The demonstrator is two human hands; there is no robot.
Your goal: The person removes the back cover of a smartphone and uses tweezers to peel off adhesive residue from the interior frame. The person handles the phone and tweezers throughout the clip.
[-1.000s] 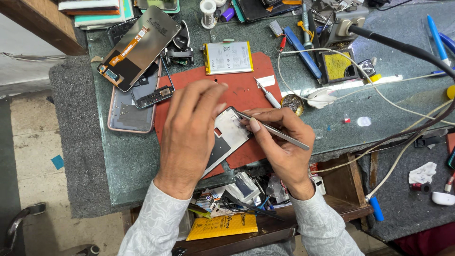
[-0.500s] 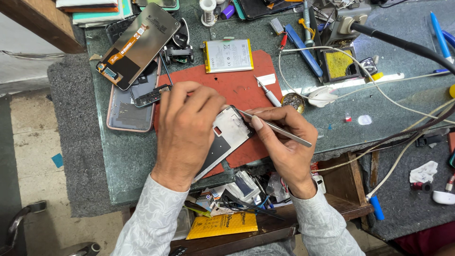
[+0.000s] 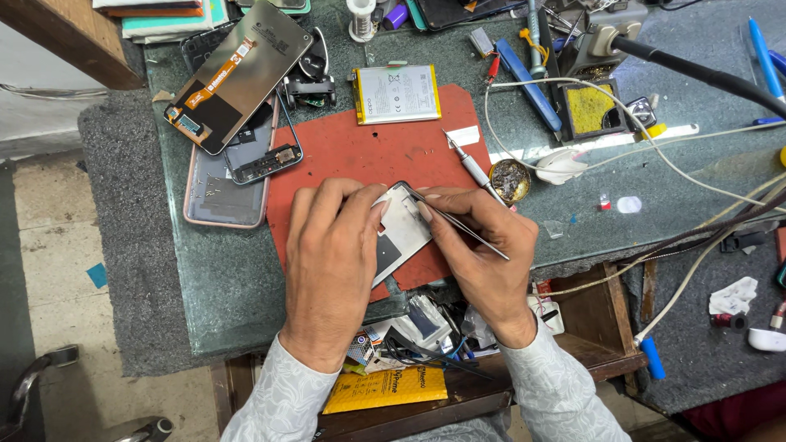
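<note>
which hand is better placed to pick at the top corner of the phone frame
Right. The right hand holds the tweezers with their tip at the frame's top corner. The left hand lies flat over the frame, pinning it to the red mat.

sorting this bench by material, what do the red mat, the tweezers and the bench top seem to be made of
Red mat: probably rubber or silicone, matte, scuffed, lying flat.
Tweezers in the right hand: metal, thin and silvery with a sheen.
Bench top: looks like polished stone, mottled grey-green with a faint gloss; a laminate cannot be ruled out.
</note>
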